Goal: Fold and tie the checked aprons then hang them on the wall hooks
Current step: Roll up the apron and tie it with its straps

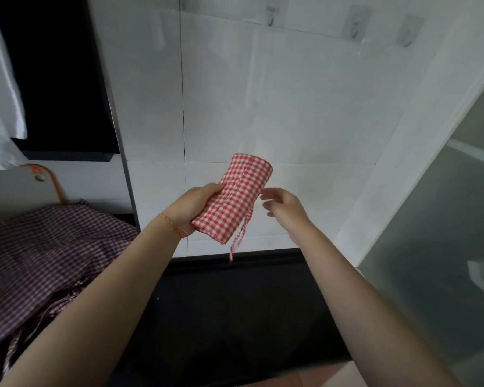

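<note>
A red-and-white checked apron (239, 195), folded into a compact roll, is held up in front of the white tiled wall. My left hand (192, 205) grips its lower left side. A thin checked tie string (239, 238) dangles from the roll's lower right edge. My right hand (284, 208) hovers just right of the roll with fingers loosely spread, holding nothing. Several metal wall hooks (356, 22) are fixed high on the tiles above. A dark purple checked apron (48, 255) lies crumpled on the surface at the left.
A black counter (235, 308) runs below the hands. A white board with an orange rim (44, 177) leans at the left, below a dark window and a white cloth (0, 107). A frosted glass panel (444, 219) stands at the right.
</note>
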The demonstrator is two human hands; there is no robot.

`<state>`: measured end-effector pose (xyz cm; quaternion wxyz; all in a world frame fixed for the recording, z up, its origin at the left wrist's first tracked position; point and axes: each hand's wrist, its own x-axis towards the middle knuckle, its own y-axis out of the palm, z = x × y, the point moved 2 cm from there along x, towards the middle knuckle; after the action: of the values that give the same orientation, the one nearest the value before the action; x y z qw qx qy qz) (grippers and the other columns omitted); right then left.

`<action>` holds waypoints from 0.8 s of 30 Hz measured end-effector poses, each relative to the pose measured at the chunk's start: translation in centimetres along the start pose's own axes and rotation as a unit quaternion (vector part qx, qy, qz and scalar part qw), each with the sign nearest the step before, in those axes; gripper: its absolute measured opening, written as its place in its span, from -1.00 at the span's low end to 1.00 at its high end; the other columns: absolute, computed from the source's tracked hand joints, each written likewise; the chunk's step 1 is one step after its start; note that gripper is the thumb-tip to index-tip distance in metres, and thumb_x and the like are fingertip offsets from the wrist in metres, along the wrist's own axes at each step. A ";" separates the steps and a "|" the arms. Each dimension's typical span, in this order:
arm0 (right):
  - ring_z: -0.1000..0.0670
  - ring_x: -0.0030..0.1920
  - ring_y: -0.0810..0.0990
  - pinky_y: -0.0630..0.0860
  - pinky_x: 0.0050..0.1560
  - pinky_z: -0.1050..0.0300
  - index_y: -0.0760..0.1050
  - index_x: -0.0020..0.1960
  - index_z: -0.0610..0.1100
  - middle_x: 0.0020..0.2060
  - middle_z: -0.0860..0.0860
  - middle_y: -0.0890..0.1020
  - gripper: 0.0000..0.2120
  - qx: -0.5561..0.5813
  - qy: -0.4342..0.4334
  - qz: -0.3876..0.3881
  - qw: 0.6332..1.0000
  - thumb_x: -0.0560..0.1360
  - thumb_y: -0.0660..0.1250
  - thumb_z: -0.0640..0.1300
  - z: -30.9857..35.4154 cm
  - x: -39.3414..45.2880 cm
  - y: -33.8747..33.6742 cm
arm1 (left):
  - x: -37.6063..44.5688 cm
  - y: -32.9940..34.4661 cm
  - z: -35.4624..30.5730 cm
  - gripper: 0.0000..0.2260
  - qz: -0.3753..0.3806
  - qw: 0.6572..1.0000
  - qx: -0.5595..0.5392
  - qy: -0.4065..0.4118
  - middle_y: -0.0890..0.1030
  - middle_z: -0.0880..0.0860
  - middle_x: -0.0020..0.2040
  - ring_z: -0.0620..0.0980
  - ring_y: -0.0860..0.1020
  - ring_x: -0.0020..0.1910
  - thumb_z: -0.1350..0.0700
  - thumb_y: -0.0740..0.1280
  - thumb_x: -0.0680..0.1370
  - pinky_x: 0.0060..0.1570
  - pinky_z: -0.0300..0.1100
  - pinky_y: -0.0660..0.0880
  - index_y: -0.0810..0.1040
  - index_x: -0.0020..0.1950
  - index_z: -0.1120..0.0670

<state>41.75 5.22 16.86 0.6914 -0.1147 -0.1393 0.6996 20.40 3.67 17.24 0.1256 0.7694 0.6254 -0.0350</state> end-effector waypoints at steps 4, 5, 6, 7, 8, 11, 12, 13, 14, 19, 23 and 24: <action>0.18 -0.03 0.52 0.44 0.06 0.16 0.51 0.19 0.01 -0.05 0.19 0.57 -0.85 -0.013 -0.021 -0.011 1.000 0.63 0.25 -0.09 1.3 0.3 0.9 | 0.0 -0.1 0.2 -0.68 0.018 0.993 0.120 0.003 0.68 0.10 0.05 0.10 0.64 0.01 -0.09 0.25 0.63 0.15 0.02 0.55 0.56 0.21 0.13; 0.19 -0.08 0.51 0.44 0.00 0.21 0.52 0.15 -0.02 -0.09 0.18 0.57 -0.86 -0.026 -0.023 -0.035 0.999 0.65 0.23 -0.10 1.3 0.4 0.8 | 0.0 -0.2 0.2 -0.68 0.024 0.990 0.137 0.006 0.68 0.10 0.07 0.11 0.64 0.04 -0.08 0.26 0.63 0.15 0.02 0.55 0.57 0.21 0.12; 0.19 -0.13 0.52 0.44 -0.09 0.27 0.53 0.11 -0.06 -0.13 0.17 0.57 -0.87 -0.041 -0.024 -0.051 0.998 0.65 0.21 -0.13 1.1 0.4 0.6 | -0.1 -0.5 0.3 -0.68 0.031 0.988 0.150 0.008 0.68 0.10 0.09 0.11 0.64 0.06 -0.08 0.26 0.63 0.15 0.01 0.55 0.58 0.22 0.11; 0.17 -0.18 0.54 0.45 -0.20 0.33 0.53 0.08 -0.10 -0.16 0.13 0.59 -0.87 -0.053 -0.020 -0.056 0.997 0.65 0.21 -0.17 1.0 0.4 0.6 | -0.1 -0.7 0.4 -0.69 0.035 0.986 0.160 0.009 0.68 0.09 0.10 0.12 0.63 0.09 -0.07 0.27 0.63 0.16 0.01 0.54 0.58 0.22 0.11; 0.13 -0.22 0.58 0.49 -0.28 0.34 0.54 0.06 -0.14 -0.17 0.07 0.62 -0.86 -0.056 -0.014 -0.051 0.997 0.65 0.20 -0.21 0.9 0.4 0.6 | -0.2 -1.0 0.6 -0.70 0.036 0.985 0.166 0.009 0.68 0.08 0.11 0.12 0.63 0.10 -0.05 0.27 0.63 0.17 0.01 0.54 0.59 0.22 0.12; 0.02 -0.41 0.55 0.58 -0.30 0.15 0.57 0.01 -0.16 -0.29 -0.04 0.62 -0.83 -0.041 0.002 -0.008 0.999 0.65 0.19 -0.22 0.5 0.3 0.9 | -0.1 -1.6 1.1 -0.71 0.011 0.990 0.142 0.009 0.67 0.10 0.12 0.13 0.63 0.11 -0.01 0.28 0.63 0.17 0.01 0.54 0.58 0.23 0.14; 0.02 -0.44 0.48 0.53 -0.32 0.12 0.57 -0.03 -0.14 -0.35 -0.03 0.56 -0.81 -0.040 0.001 0.004 0.999 0.66 0.20 -0.17 0.3 0.4 0.9 | 0.0 -1.7 1.3 -0.71 0.002 0.993 0.118 0.012 0.67 0.12 0.13 0.13 0.63 0.10 0.00 0.27 0.64 0.16 0.02 0.54 0.57 0.24 0.15; 0.03 -0.45 0.41 0.45 -0.37 0.13 0.59 -0.06 -0.11 -0.40 -0.01 0.49 -0.78 -0.037 0.000 0.011 0.999 0.66 0.20 -0.13 0.1 0.4 1.0 | 0.0 -1.9 1.5 -0.71 -0.005 0.996 0.087 0.013 0.67 0.13 0.13 0.13 0.63 0.08 0.01 0.26 0.65 0.15 0.03 0.54 0.56 0.25 0.16; 0.05 -0.44 0.37 0.38 -0.39 0.17 0.62 -0.05 -0.09 -0.41 0.02 0.44 -0.76 -0.041 -0.003 0.014 0.999 0.66 0.20 -0.11 -0.1 0.4 1.1 | 0.0 -2.2 1.8 -0.71 -0.010 0.999 0.051 0.014 0.66 0.14 0.13 0.13 0.63 0.07 0.01 0.24 0.66 0.14 0.03 0.54 0.55 0.26 0.17; 0.02 0.17 0.57 0.42 0.15 0.18 0.62 0.22 -0.13 0.20 0.02 0.63 -0.70 -0.258 -0.044 0.132 0.956 0.68 0.15 -0.09 -0.5 -0.5 2.4 | 0.3 -2.5 2.0 -0.71 -0.133 0.990 -0.008 0.042 0.67 0.10 0.12 0.12 0.63 0.09 -0.01 0.26 0.65 0.14 0.06 0.56 0.56 0.25 0.15; -0.05 0.25 0.52 0.43 0.27 0.05 0.61 0.21 -0.13 0.27 -0.02 0.57 -0.70 -0.390 -0.073 0.272 0.877 0.68 0.14 -0.07 1.0 -2.2 4.4 | 0.5 -1.7 1.4 -0.76 -0.210 0.916 0.303 0.158 0.63 -0.03 -0.02 -0.03 0.58 -0.07 0.01 0.20 0.66 -0.09 -0.16 0.53 0.60 0.19 0.06; -0.06 0.20 0.53 0.44 0.23 0.04 0.61 0.15 -0.14 0.22 -0.02 0.58 -0.71 -0.397 -0.082 0.290 0.867 0.68 0.13 -0.08 1.6 -2.5 4.8 | 0.8 -1.5 1.5 -0.76 -0.189 0.881 0.399 0.172 0.64 -0.02 -0.01 -0.02 0.57 -0.06 0.01 0.19 0.66 -0.06 -0.13 0.53 0.60 0.18 0.05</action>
<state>36.72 2.60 16.59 0.3397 -0.3572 -0.4215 0.7612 19.23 4.32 15.41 -0.3109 0.6156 0.7034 -0.1719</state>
